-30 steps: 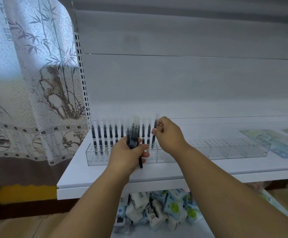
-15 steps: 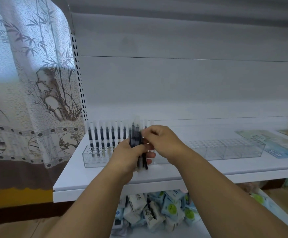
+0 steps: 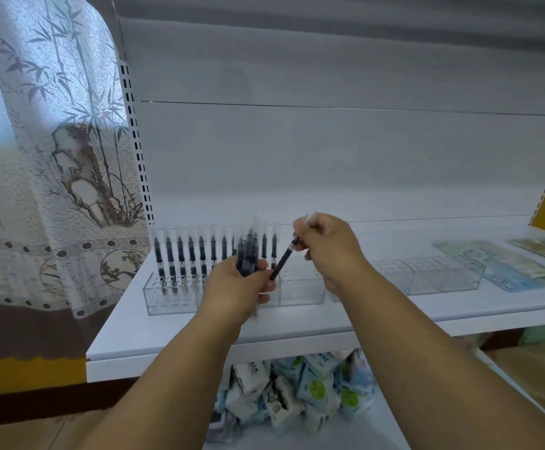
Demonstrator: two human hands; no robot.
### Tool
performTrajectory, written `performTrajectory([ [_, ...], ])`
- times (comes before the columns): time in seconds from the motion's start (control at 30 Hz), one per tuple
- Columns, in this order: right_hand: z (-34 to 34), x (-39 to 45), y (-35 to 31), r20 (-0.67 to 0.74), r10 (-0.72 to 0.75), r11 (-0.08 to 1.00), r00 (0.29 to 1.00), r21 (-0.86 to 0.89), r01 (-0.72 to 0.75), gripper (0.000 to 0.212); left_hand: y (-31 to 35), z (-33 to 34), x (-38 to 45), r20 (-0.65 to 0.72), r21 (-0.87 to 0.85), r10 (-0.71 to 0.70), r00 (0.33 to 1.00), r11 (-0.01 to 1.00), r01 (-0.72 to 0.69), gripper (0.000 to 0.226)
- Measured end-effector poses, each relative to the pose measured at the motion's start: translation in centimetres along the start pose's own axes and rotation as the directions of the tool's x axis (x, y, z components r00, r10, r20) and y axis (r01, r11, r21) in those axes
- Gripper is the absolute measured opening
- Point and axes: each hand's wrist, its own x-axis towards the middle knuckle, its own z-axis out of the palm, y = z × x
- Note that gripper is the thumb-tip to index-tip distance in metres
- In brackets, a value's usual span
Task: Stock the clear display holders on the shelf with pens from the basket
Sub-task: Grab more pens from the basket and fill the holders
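No brand name reads clearly anywhere; the wrapped packets [image 3: 297,397] heaped on the lower shelf carry print that is too small and blurred to make out, apart from green round marks on some of them. On the white shelf [image 3: 173,332] sits a clear holder [image 3: 167,295] at about 9 o'clock from the hands, with a row of dark-barrelled pens [image 3: 180,254] standing upright in its back slots, clear caps upward. Its right end, at 3 o'clock from the row and beyond the last standing pen, has empty slots. A second clear holder [image 3: 440,276] lies further along at 3 o'clock, and its grid of slots looks empty. Flat printed cards [image 3: 505,271] lie on the shelf at the far right, their writing unreadable. The left hand [image 3: 235,287] is clenched around a bundle of pens [image 3: 248,254], held upright just in front of the first holder, caps up. The right hand [image 3: 329,245] pinches a single pen [image 3: 284,259] by its capped end; that pen is tilted, its lower tip pointing toward 7 o'clock and nearly touching the left hand's fingers [image 3: 266,285], above the empty slots of the first holder. A patterned curtain [image 3: 47,157] with bamboo hangs at 9 o'clock beside the shelf upright.
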Motion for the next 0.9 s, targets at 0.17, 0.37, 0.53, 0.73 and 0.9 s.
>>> performTrajectory([
  [0.17,-0.5,1.0,0.3,-0.131,-0.205,0.951,0.97,-0.261,0.166,0.022,0.2,-0.1,-0.2,-0.019,0.003,0.001,1.0,1.0,-0.001,0.008],
  [0.37,0.9,1.6,1.3,-0.013,-0.245,0.912,0.97,-0.343,0.226,0.016,-0.1,0.0,-0.1,-0.012,-0.011,-0.001,1.0,1.0,0.001,0.009],
  [0.53,1.5,1.7,2.4,0.08,-0.218,0.866,0.973,-0.444,0.231,0.014,-0.5,-0.3,0.2,0.003,-0.031,0.007,1.0,1.0,-0.007,0.01],
  [0.73,1.6,2.6,1.5,0.22,-0.183,0.763,0.958,-0.582,0.28,0.016,-0.5,-0.2,0.2,0.019,-0.042,0.006,1.0,0.999,-0.005,0.012],
  [0.9,1.8,2.4,2.1,0.225,-0.122,0.784,0.967,-0.575,0.233,0.015,-0.6,-0.1,0.3,0.02,-0.051,0.008,1.0,0.999,-0.007,0.012],
])
